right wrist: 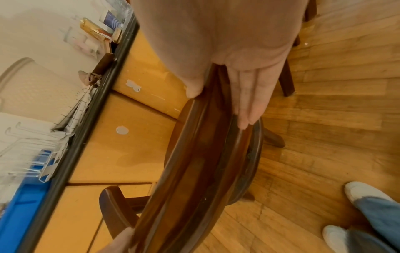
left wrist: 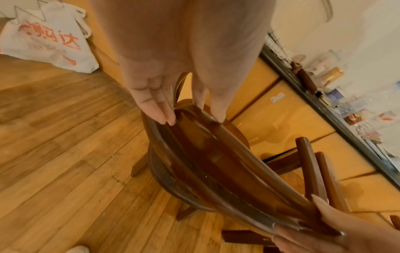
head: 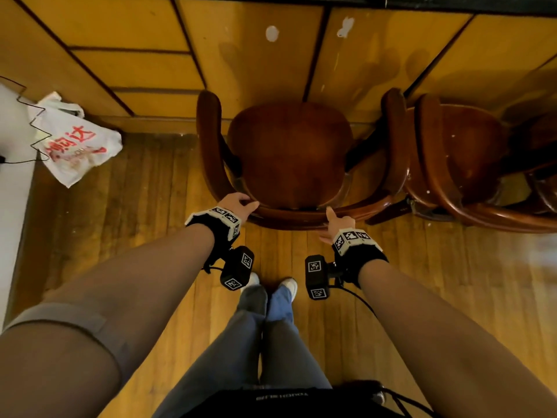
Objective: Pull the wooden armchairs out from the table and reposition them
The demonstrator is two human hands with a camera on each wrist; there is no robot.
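A dark wooden armchair (head: 289, 155) stands straight ahead of me, its seat facing the yellow wooden table front (head: 250, 55). Its curved back rail (head: 301, 211) is nearest to me. My left hand (head: 241, 203) holds the rail's left part, fingers (left wrist: 160, 111) on the outer side and thumb on the inner side. My right hand (head: 331, 224) holds the right part the same way, the rail (right wrist: 207, 137) lying between thumb and fingers (right wrist: 246, 111). A second armchair (head: 452, 155) stands right beside the first, touching its right arm.
A white plastic bag (head: 75, 143) with red print lies on the wooden floor (head: 150, 221) at the left, against the table front. My feet in white shoes (head: 271, 285) stand just behind the chair. A blue tray (right wrist: 21, 214) and wire racks sit on the tabletop.
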